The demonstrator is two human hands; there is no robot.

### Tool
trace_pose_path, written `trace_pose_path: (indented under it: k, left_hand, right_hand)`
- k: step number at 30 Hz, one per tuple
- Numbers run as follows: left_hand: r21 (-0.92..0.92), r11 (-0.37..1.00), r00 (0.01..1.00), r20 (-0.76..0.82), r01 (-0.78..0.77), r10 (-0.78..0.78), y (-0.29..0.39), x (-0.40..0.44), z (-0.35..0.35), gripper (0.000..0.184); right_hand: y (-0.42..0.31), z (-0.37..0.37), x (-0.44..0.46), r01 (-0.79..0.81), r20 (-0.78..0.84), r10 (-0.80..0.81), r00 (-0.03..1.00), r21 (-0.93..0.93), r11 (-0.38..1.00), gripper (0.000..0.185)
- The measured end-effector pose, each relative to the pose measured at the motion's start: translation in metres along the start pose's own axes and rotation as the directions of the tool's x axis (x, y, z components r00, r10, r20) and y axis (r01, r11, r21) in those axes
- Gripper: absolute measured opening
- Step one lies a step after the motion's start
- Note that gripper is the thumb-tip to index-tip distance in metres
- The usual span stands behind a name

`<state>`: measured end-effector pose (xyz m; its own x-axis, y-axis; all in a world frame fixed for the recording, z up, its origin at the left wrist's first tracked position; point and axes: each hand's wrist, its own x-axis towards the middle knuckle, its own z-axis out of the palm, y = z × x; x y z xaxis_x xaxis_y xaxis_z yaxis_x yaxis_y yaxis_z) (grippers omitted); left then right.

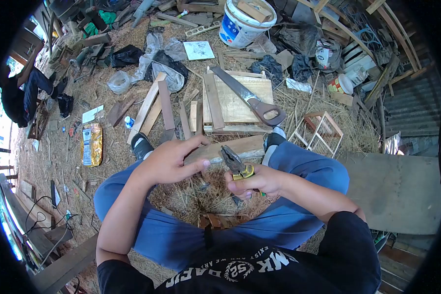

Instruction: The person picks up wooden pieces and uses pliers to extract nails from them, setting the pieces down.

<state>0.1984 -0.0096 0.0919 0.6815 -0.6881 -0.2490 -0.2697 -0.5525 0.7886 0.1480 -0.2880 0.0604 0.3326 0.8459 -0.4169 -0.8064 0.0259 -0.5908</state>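
Note:
My right hand (252, 182) is wrapped round the yellow-and-black handles of a pair of pliers (232, 159), whose metal jaws point up and to the left. Over the left end of a short wooden board (245, 147), my left hand (174, 159) has its thumb and fingers spread apart. Whether it touches the board I cannot tell. The board lies crosswise between my feet. Beyond it, a handsaw (245, 94) rests on a pale wooden panel (257, 93), next to a narrow wooden strip (213, 100).
Several wooden strips (147, 108) lie ahead to the left. A small wire-and-wood frame (321, 132) stands at the right. Farther off are a white bucket (230, 29) holding wood, black plastic bags (126, 56) and a gold packet (92, 144). Another person (27, 93) sits at far left.

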Motion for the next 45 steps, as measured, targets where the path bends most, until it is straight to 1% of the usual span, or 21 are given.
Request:
trace_pose_path:
  k: [2,4,6,8,12,14,17,20,21,22,23,24,26,29,31,33,34,39,42,44,45]
  left_hand:
    - [0.017,1.0,0.998,-0.052,-0.019,0.02,-0.012,0.002,0.011,0.049]
    - [0.191,0.973,0.972,-0.174,-0.127,0.161,-0.019,0.004,0.02,0.05]
    - [0.202,0.974,0.971,-0.19,-0.107,0.146,-0.017,0.004,0.024,0.05]
    - [0.212,0.973,0.97,-0.204,-0.087,0.131,-0.013,0.006,0.025,0.05]
    - [0.226,0.973,0.978,-0.187,-0.045,0.088,-0.016,0.01,0.029,0.05]
    - [0.228,0.972,0.976,-0.194,-0.058,0.104,-0.019,0.011,0.032,0.05]
    - [0.315,0.948,0.969,-0.217,-0.042,0.115,-0.017,0.011,0.037,0.05]
    - [0.299,0.952,0.97,-0.243,0.058,0.017,-0.008,0.016,0.047,0.047]
    - [0.216,0.948,0.955,-0.234,0.234,-0.183,-0.004,0.02,0.052,0.048]
    - [0.138,0.904,0.904,-0.207,0.405,-0.374,-0.003,0.021,0.054,0.05]
    - [0.146,0.905,0.908,-0.203,0.399,-0.367,-0.008,0.021,0.057,0.05]
    - [0.157,0.895,0.902,-0.185,0.418,-0.389,-0.014,0.019,0.064,0.052]
    - [0.16,0.886,0.896,-0.177,0.434,-0.407,-0.023,0.017,0.066,0.055]
    - [0.111,0.886,0.889,-0.146,0.451,-0.434,-0.038,0.018,0.055,0.058]
    - [0.005,0.896,0.847,-0.328,0.444,-0.418,-0.054,0.023,0.05,0.059]
    - [-0.031,0.887,0.825,-0.352,0.461,-0.442,-0.068,0.029,0.035,0.064]
    - [-0.048,0.876,0.799,-0.388,0.481,-0.46,-0.071,0.031,0.028,0.067]
    - [-0.144,0.874,0.711,-0.527,0.464,-0.465,-0.083,0.039,0.017,0.073]
    - [-0.202,0.881,0.712,-0.524,0.428,-0.467,-0.076,0.038,0.017,0.072]
    - [-0.196,0.878,0.736,-0.483,0.438,-0.475,-0.071,0.037,0.015,0.071]
    - [-0.188,0.872,0.752,-0.444,0.453,-0.487,-0.069,0.037,0.014,0.07]
  right_hand:
    - [-0.004,0.007,-0.001,-0.004,-0.148,-0.014,0.989,-0.124,0.992,0.018]
    - [0.0,0.003,0.0,-0.012,-0.197,-0.035,0.98,-0.23,0.973,0.02]
    - [0.002,-0.001,0.002,-0.027,-0.244,-0.059,0.968,-0.337,0.941,0.022]
    - [0.002,-0.004,0.004,-0.111,-0.404,-0.116,0.908,-0.496,0.861,0.025]
    - [0.006,-0.009,0.007,-0.136,-0.428,-0.111,0.897,-0.505,0.853,0.025]
    - [0.013,-0.007,0.009,-0.079,-0.45,-0.311,0.837,-0.662,0.745,0.027]
    - [0.007,0.005,0.008,-0.157,-0.517,-0.365,0.774,-0.716,0.681,0.03]
    - [0.012,-0.009,0.014,-0.22,-0.593,-0.378,0.711,-0.699,0.681,0.03]
    - [0.016,-0.02,0.018,-0.219,-0.593,-0.38,0.71,-0.699,0.681,0.03]
    - [0.02,-0.035,0.022,-0.309,-0.53,-0.581,0.618,-0.843,0.441,0.03]
    - [0.022,-0.049,0.026,-0.423,-0.401,-0.748,0.529,-0.888,0.177,0.031]
    - [0.023,-0.062,0.029,-0.428,-0.407,-0.75,0.521,-0.885,0.183,0.031]
    - [0.016,-0.084,0.03,-0.333,-0.693,-0.587,0.418,-0.718,0.611,0.035]
    - [0.003,-0.087,0.027,-0.271,-0.704,-0.536,0.465,-0.69,0.671,0.041]
    - [-0.003,-0.077,0.028,-0.313,-0.741,-0.462,0.488,-0.642,0.7,0.043]
    - [0.011,-0.088,0.034,-0.304,-0.717,-0.434,0.546,-0.652,0.695,0.044]
    - [0.012,-0.088,0.037,-0.394,-0.775,-0.312,0.55,-0.57,0.721,0.048]
    - [0.031,-0.108,0.053,-0.537,-0.777,-0.298,0.555,-0.608,0.585,0.057]
    - [0.036,-0.115,0.06,-0.423,-0.762,-0.391,0.516,-0.623,0.658,0.047]
    - [0.043,-0.152,0.07,-0.495,-0.841,-0.206,0.501,-0.474,0.728,0.028]
    - [0.037,-0.156,0.07,-0.494,-0.841,-0.209,0.5,-0.474,0.728,0.028]
